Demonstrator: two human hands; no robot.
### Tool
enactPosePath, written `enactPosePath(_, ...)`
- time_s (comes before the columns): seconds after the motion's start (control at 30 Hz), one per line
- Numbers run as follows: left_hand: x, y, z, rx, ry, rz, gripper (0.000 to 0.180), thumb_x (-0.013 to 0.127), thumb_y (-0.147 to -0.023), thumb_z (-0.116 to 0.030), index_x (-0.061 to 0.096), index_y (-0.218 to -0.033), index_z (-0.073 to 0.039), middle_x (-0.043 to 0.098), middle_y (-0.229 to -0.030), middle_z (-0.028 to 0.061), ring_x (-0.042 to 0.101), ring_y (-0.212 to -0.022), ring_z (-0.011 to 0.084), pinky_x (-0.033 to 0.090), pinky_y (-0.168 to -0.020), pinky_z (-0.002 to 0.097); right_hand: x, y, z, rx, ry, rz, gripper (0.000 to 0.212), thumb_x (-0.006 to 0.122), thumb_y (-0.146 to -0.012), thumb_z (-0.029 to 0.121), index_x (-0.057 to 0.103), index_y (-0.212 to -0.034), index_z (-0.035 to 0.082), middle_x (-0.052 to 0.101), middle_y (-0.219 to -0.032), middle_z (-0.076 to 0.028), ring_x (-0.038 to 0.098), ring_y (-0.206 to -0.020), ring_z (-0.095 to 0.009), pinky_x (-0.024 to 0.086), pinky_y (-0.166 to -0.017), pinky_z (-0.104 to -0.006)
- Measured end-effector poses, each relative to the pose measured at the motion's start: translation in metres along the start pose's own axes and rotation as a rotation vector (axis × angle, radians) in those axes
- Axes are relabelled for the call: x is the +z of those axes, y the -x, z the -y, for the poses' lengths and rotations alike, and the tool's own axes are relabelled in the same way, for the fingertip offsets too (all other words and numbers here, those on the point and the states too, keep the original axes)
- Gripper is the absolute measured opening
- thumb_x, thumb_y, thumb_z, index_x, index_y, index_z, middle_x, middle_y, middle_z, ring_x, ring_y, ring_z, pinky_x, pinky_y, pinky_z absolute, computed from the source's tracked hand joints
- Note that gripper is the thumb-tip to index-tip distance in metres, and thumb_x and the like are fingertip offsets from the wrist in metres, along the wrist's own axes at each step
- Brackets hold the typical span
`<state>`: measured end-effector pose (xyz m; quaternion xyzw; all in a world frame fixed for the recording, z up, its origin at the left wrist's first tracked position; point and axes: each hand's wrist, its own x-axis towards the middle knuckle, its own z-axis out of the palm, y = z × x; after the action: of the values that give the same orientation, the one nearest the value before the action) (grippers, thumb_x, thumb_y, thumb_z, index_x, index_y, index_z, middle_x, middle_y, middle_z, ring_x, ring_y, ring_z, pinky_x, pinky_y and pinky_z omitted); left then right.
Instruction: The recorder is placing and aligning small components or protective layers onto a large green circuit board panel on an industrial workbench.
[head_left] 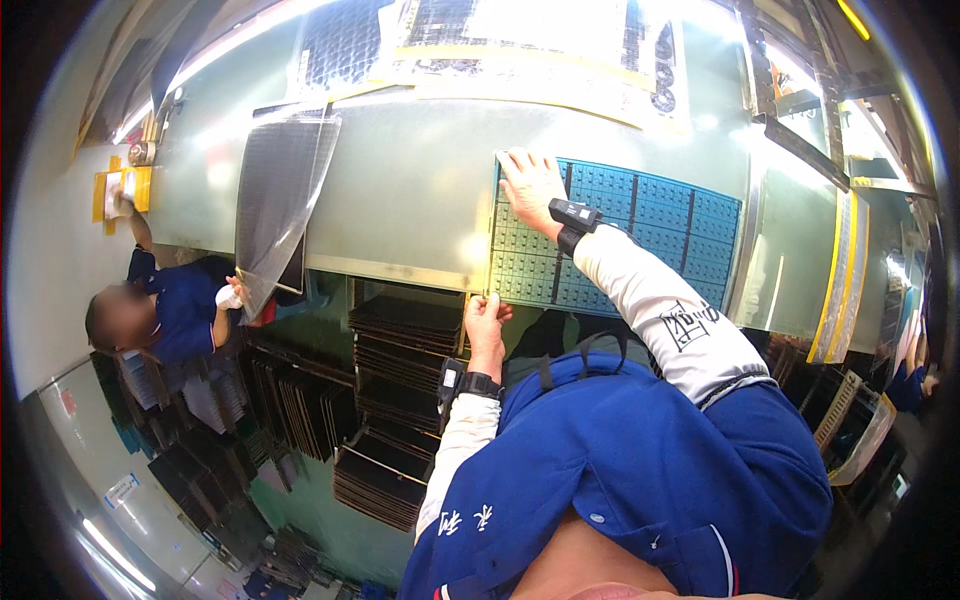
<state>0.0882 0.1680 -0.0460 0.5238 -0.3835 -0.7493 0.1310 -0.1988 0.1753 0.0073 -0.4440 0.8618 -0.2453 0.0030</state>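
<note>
A blue-green circuit board panel, marked off in a grid of small units, lies flat on the pale worktable in front of me. My left hand is at its near left corner, fingers curled and pinched on the edge. Across the far left corner rests my right hand, fingers stretched out over the panel's surface and edge. My right forearm crosses above the panel and hides part of its middle and near side. Each wrist wears a black strap with a small dark device.
At the left a co-worker holds a dark, film-covered sheet at the table. Racks of stacked dark panels stand below the table's near edge. A metal frame rises at the right. Clear-covered printed sheets lie at the far side.
</note>
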Motion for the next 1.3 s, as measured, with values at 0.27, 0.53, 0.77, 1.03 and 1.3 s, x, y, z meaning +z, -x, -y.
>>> enactPosePath(0.27, 0.005, 0.002, -0.01, 0.005, -0.02, -0.003, 0.013, 0.069, -0.105, -0.019, 0.059, -0.101, -0.01, 0.068, -0.087, 0.0042, 0.068, -0.079, 0.0183, 0.057, -0.073, 0.0353, 0.012, -0.005, -0.006, -0.001, 0.028, -0.055, 0.043, 0.064, -0.095, 0.015, 0.057, -0.137, 0.01, 0.06, -0.125, -0.01, 0.057, -0.118, -0.031, 0.042, -0.103, -0.046)
enactPosePath(0.53, 0.004, -0.001, -0.006, -0.024, -0.004, -0.004, 0.014, 0.067, -0.105, -0.017, 0.056, -0.099, -0.012, 0.066, -0.084, 0.0041, 0.067, -0.077, 0.0192, 0.058, -0.074, 0.0373, 0.016, 0.004, 0.002, 0.009, 0.026, -0.053, 0.053, 0.066, -0.092, 0.017, 0.053, -0.141, 0.002, 0.059, -0.131, -0.013, 0.053, -0.127, -0.031, 0.04, -0.109, -0.0454)
enactPosePath(0.77, 0.012, 0.001, -0.006, -0.019, 0.049, 0.019, 0.014, 0.067, -0.106, -0.018, 0.056, -0.102, -0.011, 0.067, -0.086, 0.0053, 0.067, -0.077, 0.02, 0.057, -0.074, 0.037, 0.011, 0.088, 0.016, -0.125, -0.094, -0.013, 0.065, 0.068, -0.096, 0.027, 0.049, -0.151, -0.001, 0.048, -0.158, -0.018, 0.04, -0.151, -0.033, 0.028, -0.126, -0.0487)
enactPosePath(1.03, 0.003, -0.002, -0.009, -0.011, 0.063, -0.022, 0.017, 0.066, -0.106, -0.019, 0.053, -0.097, -0.014, 0.068, -0.085, 0.0054, 0.067, -0.076, 0.0196, 0.057, -0.074, 0.0364, -0.098, 0.186, -0.157, 0.351, 0.204, -0.383, 0.058, 0.072, -0.092, 0.026, 0.059, -0.142, -0.001, 0.059, -0.146, -0.024, 0.051, -0.139, -0.042, 0.039, -0.115, -0.0517)
enactPosePath(1.3, -0.002, 0.0, -0.009, -0.069, 0.075, -0.005, 0.015, 0.069, -0.104, -0.018, 0.055, -0.102, -0.014, 0.067, -0.086, 0.0043, 0.069, -0.079, 0.0216, 0.058, -0.074, 0.0386, -0.124, 0.258, -0.258, 0.65, 0.414, -0.306, 0.065, 0.057, -0.105, 0.036, 0.043, -0.16, 0.006, 0.044, -0.164, -0.016, 0.041, -0.15, -0.033, 0.029, -0.124, -0.0497)
